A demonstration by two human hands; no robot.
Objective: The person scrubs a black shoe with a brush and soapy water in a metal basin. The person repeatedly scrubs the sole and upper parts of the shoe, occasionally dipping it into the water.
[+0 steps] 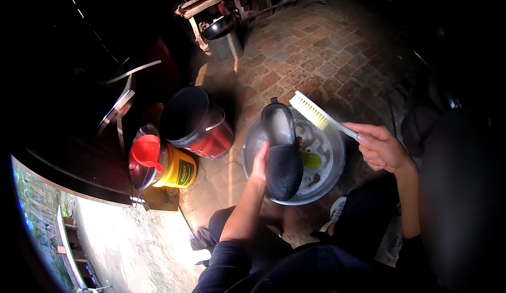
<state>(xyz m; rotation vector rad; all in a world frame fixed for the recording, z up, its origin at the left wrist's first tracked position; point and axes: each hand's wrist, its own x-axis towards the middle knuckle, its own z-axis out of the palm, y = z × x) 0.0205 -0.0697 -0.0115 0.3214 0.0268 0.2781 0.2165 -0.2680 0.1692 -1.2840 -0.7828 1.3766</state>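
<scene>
My left hand (pixel 261 162) grips a black slip-on shoe (pixel 284 170) with a textured upper and a pale insole, its toe towards me. The fingertips show at the shoe's far side. Below the shoe stands a round metal basin (pixel 340 162) of sudsy water, where a yellow-green object (pixel 311 160) lies partly in the foam. To the right, my right hand (pixel 381 146) holds a white-handled scrub brush (pixel 312 110) by its handle. The brush's pale bristles face down and left, just right of the shoe's heel and apart from it.
Left of the basin stand a black-and-red bucket (pixel 215 135) and a yellow bucket (pixel 180 168), with a red plastic dipper (pixel 146 150) beside them. A wooden bench (pixel 205 6) and a black pan (pixel 219 28) on a metal drum are farther back on the brick floor (pixel 308 56).
</scene>
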